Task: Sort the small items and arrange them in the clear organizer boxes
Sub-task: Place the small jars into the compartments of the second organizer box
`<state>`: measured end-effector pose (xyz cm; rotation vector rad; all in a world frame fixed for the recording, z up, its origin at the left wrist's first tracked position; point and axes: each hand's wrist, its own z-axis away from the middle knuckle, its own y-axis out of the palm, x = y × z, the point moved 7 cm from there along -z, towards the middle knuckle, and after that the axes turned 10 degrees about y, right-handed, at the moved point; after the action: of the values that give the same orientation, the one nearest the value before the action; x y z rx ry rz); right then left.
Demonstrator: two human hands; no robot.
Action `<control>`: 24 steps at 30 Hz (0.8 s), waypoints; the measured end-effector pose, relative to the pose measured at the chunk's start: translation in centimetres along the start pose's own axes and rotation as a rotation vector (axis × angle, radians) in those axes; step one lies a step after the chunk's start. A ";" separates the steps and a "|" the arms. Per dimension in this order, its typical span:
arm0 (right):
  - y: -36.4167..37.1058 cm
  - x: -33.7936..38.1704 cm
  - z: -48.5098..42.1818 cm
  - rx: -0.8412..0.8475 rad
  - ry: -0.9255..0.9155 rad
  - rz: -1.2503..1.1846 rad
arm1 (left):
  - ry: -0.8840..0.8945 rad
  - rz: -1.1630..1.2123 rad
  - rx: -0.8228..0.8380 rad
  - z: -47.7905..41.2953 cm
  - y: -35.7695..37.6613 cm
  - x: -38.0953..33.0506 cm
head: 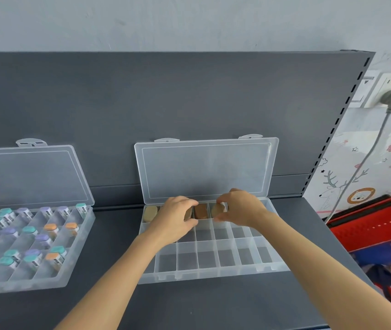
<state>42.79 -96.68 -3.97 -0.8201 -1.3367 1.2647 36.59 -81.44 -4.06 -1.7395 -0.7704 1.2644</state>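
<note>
Pinching a tan item [217, 210], the right hand [242, 208] hovers at the organizer box [213, 275]; left hand [174, 217] curled, grasp unclear.

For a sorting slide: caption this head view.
Left hand holds a brown item, right hand a tan item, at the back row of the open organizer box; a second box holds capped vials.

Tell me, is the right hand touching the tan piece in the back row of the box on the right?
Touching. The head view shows the right hand pinching the tan piece between thumb and fingers, at the back row of the clear box.
</note>
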 end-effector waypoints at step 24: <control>-2.1 -5.0 1.3 -0.023 0.188 -0.520 | 0.270 -0.350 0.236 -2.2 3.8 -4.0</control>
<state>42.89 -102.12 -2.94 -0.5400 -1.3024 0.7468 37.44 -87.18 -5.30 -1.4692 -0.6988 0.8278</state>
